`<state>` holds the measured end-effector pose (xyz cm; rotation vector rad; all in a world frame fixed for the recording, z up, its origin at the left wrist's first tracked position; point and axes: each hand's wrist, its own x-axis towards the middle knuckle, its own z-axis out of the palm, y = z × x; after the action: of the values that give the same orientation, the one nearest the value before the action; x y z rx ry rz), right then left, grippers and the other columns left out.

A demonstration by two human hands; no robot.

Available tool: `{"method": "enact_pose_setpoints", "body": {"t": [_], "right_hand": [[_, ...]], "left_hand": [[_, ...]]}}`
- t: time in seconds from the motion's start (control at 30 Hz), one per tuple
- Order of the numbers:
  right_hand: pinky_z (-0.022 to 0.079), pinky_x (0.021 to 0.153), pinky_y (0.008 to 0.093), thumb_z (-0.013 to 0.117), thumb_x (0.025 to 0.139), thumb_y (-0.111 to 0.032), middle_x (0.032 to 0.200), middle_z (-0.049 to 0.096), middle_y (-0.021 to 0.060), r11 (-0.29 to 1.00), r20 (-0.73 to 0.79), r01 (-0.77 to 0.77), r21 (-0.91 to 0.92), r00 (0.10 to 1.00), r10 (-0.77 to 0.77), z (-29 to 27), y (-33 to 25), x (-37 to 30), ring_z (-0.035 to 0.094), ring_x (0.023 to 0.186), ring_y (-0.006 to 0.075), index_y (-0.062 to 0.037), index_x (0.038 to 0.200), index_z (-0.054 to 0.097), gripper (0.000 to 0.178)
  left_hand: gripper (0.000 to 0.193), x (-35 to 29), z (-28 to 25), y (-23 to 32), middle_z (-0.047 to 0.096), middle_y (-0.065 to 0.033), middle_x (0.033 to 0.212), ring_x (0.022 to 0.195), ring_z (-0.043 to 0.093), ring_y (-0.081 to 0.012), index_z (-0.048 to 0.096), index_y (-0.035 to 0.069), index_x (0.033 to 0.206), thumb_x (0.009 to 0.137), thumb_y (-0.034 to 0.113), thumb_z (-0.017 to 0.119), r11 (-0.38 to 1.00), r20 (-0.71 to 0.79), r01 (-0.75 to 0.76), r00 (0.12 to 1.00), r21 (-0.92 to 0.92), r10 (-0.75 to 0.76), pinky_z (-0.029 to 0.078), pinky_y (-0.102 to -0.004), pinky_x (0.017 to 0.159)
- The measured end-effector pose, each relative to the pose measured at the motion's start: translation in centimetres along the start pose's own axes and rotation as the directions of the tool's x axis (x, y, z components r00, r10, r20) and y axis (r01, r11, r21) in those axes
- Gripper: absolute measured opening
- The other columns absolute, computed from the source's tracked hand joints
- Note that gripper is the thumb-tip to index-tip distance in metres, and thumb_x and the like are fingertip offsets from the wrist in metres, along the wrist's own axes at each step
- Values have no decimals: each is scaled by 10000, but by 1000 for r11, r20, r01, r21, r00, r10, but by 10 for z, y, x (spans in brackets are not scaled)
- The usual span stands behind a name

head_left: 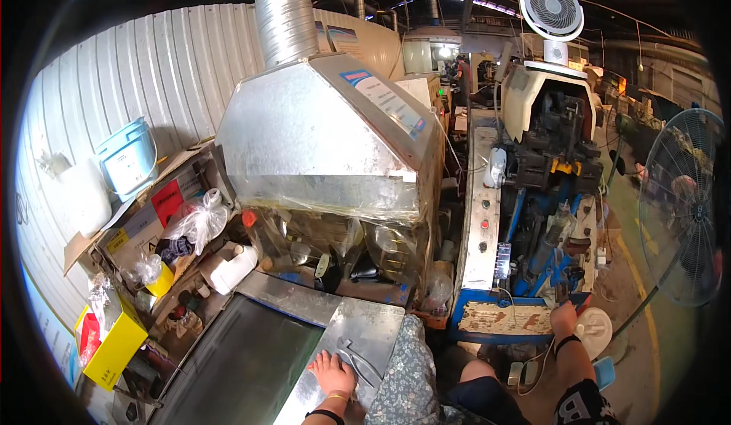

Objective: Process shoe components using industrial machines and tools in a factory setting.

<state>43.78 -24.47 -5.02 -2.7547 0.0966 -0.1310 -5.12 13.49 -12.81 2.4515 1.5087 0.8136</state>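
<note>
My left hand (333, 374) lies with fingers spread on a shiny metal plate (364, 318). Just right of its fingertips are metal pincers (359, 362) with long handles, which it does not hold. A dark conveyor belt (259, 353) runs beside the plate on the left. My right hand (563, 321) reaches to the front of a machine (552, 162) with a blue frame and dark metal parts. Its fingers are closed there around something dark, too small to make out. A patterned grey cloth (403, 375) covers my lap.
A large metal hood (320, 132) stands over the belt's far end. At left are a shelf with a white jug (228, 267), a yellow box (114, 339) and a blue bucket (128, 157). A caged fan (683, 208) and a white round lid (594, 332) are at right.
</note>
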Motion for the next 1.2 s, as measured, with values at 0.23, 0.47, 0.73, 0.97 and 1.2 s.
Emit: {"method": "enact_pose_setpoints", "body": {"t": [0.23, 0.47, 0.73, 0.97, 1.2], "right_hand": [[556, 872, 465, 575, 918, -163, 1112, 676, 266, 999, -10, 5, 38, 1000, -5, 12, 9, 9, 668, 1023, 401, 52, 1179, 590, 339], [550, 874, 475, 606, 896, -185, 1093, 679, 268, 1000, -14, -4, 29, 1000, 4, 5, 4, 1, 672, 1018, 401, 40, 1149, 584, 339], [552, 869, 478, 625, 885, -189, 1074, 680, 269, 1000, -20, 7, 13, 1000, -6, 4, 3, -1, 673, 1003, 413, 41, 1138, 567, 347], [558, 861, 476, 621, 887, -144, 1086, 673, 273, 1000, 7, -1, 18, 1000, 1, 1, 1, -2, 669, 1009, 413, 47, 1149, 553, 331], [564, 848, 473, 637, 875, -129, 1069, 677, 268, 1000, -17, 7, 5, 1000, -7, 5, 3, -2, 673, 993, 411, 43, 1145, 546, 333]], "left_hand": [[435, 1, 0, 0, 509, -242, 1427, 1376, 393, -416, 671, 22, 1173, 846, 276, 539, 1000, 7, 2, 1000, 7, -2, 199, -513, 1197], [436, 1, -1, 1, 509, -236, 1430, 1378, 391, -411, 672, 21, 1181, 845, 268, 544, 1000, 9, 6, 1000, 1, -6, 200, -508, 1199], [442, 0, -3, 2, 514, -225, 1430, 1387, 389, -401, 670, 22, 1196, 851, 265, 539, 1000, 27, 21, 999, -4, -21, 204, -498, 1204], [442, 1, -5, 3, 512, -228, 1432, 1388, 388, -399, 670, 27, 1195, 848, 268, 540, 1000, 35, 12, 999, 5, -12, 200, -499, 1205], [426, 1, -5, 4, 519, -228, 1425, 1385, 393, -399, 678, 37, 1175, 844, 272, 546, 999, 11, 24, 1000, -21, -24, 201, -495, 1205]]}}
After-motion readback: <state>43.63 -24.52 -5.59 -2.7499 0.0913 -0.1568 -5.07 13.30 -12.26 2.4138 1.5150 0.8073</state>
